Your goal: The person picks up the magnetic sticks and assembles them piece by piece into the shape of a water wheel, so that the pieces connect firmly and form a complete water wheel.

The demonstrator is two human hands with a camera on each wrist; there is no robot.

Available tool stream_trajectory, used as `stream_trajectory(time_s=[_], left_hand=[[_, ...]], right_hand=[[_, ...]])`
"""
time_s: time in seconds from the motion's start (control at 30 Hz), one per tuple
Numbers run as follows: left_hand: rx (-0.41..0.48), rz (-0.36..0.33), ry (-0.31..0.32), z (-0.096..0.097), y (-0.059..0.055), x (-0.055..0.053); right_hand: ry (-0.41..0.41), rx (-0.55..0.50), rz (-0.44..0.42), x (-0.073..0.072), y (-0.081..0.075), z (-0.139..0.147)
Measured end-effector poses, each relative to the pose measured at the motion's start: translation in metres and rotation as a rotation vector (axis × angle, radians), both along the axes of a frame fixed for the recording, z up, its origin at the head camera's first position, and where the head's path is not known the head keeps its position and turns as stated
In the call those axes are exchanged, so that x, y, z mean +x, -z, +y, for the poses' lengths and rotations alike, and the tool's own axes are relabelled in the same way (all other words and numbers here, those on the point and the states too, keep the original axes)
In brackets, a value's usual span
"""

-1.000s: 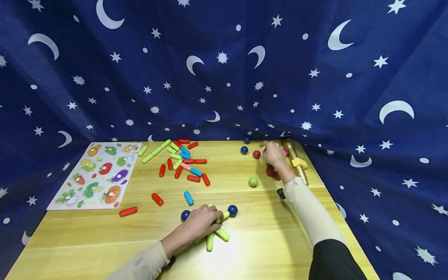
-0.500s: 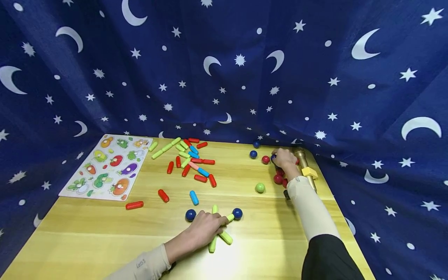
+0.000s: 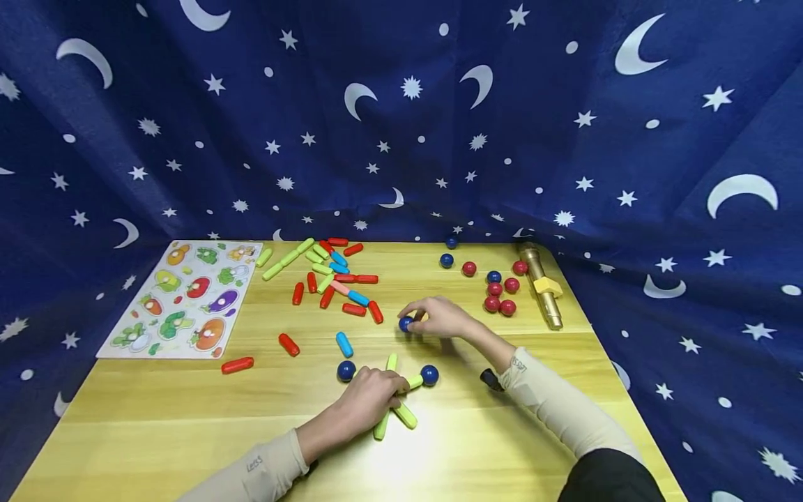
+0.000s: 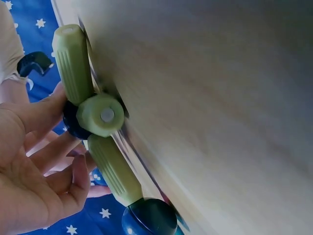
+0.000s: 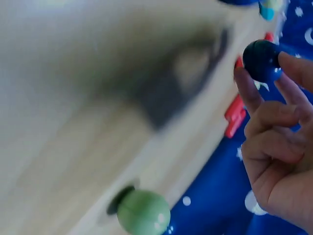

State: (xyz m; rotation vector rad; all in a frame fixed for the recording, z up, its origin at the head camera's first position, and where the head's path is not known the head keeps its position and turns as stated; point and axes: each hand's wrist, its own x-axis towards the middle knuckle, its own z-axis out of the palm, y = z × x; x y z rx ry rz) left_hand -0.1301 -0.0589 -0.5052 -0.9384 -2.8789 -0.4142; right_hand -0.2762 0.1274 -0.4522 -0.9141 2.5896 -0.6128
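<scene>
My left hand [image 3: 369, 399] holds a figure of light green rods [image 4: 117, 169] joined around a dark blue centre ball [image 4: 73, 121]. In the left wrist view the fingers are at that ball, which they partly cover. Two blue end balls stick out in the head view, a left one [image 3: 346, 370] and a right one [image 3: 429, 375]. Between thumb and fingertips, my right hand [image 3: 442, 317] pinches a loose blue ball [image 5: 260, 61] above the table, beyond the figure. A light green ball [image 5: 143, 213] shows in the right wrist view; the right hand hides it in the head view.
Loose red, green, blue and pink rods [image 3: 354, 279] lie at the back left, beside a vegetable picture board [image 3: 150, 341]. Several red balls [image 3: 507, 307] and a few blue ones [image 3: 446, 260] are at the back right, near a gold tube with a yellow block [image 3: 547, 286]. A starry curtain [image 3: 401, 160] rises behind.
My right hand has come from the ball group at the back right toward the figure, bringing a blue ball. The left hand stays on the figure. The head view has shifted.
</scene>
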Motion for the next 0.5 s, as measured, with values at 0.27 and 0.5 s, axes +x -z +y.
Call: stream_trajectory(time_s=[0.27,0.5], left_hand=[[-0.019,0.011,0.033,0.001,0.004,0.003],[-0.029,-0.013,0.026,-0.001,0.003,0.005]], right_hand=[[-0.140,-0.009,-0.152,0.018,0.023,-0.018],[-0.153,-0.017,-0.182,0.022,0.021,-0.022]])
